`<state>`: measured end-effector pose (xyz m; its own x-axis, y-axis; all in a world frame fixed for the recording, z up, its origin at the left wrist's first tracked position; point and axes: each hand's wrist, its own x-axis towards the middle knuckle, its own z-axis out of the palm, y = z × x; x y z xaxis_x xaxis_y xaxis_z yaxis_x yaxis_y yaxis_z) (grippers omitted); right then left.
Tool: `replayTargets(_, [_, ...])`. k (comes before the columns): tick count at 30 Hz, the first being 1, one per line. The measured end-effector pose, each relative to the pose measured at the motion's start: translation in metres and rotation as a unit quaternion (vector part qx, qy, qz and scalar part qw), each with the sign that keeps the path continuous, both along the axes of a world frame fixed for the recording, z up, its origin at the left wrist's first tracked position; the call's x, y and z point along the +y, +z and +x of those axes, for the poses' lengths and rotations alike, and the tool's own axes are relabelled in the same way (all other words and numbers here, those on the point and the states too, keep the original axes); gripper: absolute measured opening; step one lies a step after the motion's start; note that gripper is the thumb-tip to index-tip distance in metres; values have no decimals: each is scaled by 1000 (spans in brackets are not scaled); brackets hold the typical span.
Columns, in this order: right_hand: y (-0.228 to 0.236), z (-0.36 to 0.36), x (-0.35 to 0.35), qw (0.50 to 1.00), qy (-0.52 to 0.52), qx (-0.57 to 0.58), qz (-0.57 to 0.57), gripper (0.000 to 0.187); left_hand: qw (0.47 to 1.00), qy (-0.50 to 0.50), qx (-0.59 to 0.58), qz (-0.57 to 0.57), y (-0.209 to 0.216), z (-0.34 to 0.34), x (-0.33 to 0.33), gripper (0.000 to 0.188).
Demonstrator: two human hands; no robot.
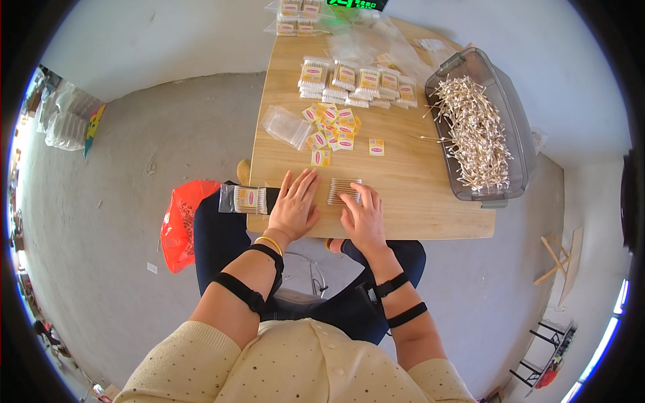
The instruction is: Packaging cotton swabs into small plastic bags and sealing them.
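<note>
A small row of cotton swabs (pixel 343 191) lies side by side on the wooden table (pixel 416 181) near its front edge. My right hand (pixel 363 218) rests at the row's right side, fingers apart, with fingertips touching the swabs. To the left of the row, my left hand (pixel 294 207) lies flat on the table, fingers stretched out and holding nothing. Beside its wrist, a clear packet of swabs (pixel 249 199) with a yellow label lies at the table's left edge. A yellow and white label card (pixel 320 158) sits just beyond my left fingertips.
Beyond my hands are a heap of label cards (pixel 330 127), a lone card (pixel 376 147), clear plastic bags (pixel 285 126) and stacked swab packets (pixel 356 82). A grey bin (pixel 482 195) full of loose swabs stands at right. A red bag (pixel 180 228) is beside my left leg.
</note>
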<state>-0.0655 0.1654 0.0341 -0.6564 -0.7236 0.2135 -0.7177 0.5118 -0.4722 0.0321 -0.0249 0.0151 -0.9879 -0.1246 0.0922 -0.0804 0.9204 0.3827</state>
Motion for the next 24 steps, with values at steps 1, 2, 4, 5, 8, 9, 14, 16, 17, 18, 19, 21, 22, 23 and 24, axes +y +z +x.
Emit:
replayTargets(1, [0, 0, 0, 1000, 0, 0, 0, 35, 1000, 0, 0, 0, 0, 0, 0, 74])
replayTargets(2, [0, 0, 0, 1000, 2, 1, 2, 35, 1000, 1, -1, 4, 0, 0, 0, 74])
replayTargets(4, [0, 0, 0, 1000, 5, 1, 4, 34, 1000, 3, -2, 9, 1, 1, 0, 74])
replayTargets(5, [0, -1, 0, 1000, 3, -1, -1, 34, 1000, 2, -2, 5, 1, 0, 0, 74])
replayTargets(8, [1, -4, -4, 1000, 0, -2, -14, 34, 1000, 1, -2, 3, 1, 0, 0, 74])
replayTargets(9, [1, -5, -5, 1000, -4, 1, -21, 34, 1000, 1, -2, 4, 1, 0, 0, 74])
replayTargets(14, [-3, -7, -6, 1000, -3, 9, -8, 33, 1000, 1, -6, 1, 2, 0, 0, 73])
replayTargets(16, [-2, -7, -6, 1000, -4, 9, -4, 33, 1000, 2, -5, 2, 2, 0, 0, 73])
replayTargets(17, [-2, -8, -6, 1000, -4, 6, -9, 32, 1000, 1, -3, 0, 2, 0, 0, 73])
replayTargets(18, [-1, -8, -7, 1000, -4, 3, -14, 32, 1000, 1, -2, -3, 2, 0, 0, 72])
replayTargets(19, [-1, -9, -8, 1000, -4, 3, -14, 32, 1000, 1, -2, -3, 2, 1, 0, 72])
replayTargets(21, [0, -12, -10, 1000, -14, 6, -20, 31, 1000, 4, -7, 4, 2, 1, 0, 72])
replayTargets(22, [-1, -14, -11, 1000, -14, 6, -20, 31, 1000, 4, -7, 4, 2, 1, -1, 72])
replayTargets(23, [-3, -16, -11, 1000, -16, 12, -17, 32, 1000, 3, -2, 1, 3, 1, -1, 72])
replayTargets(24, [-4, -17, -12, 1000, -17, 17, -14, 32, 1000, 2, 3, -1, 3, 0, -1, 72])
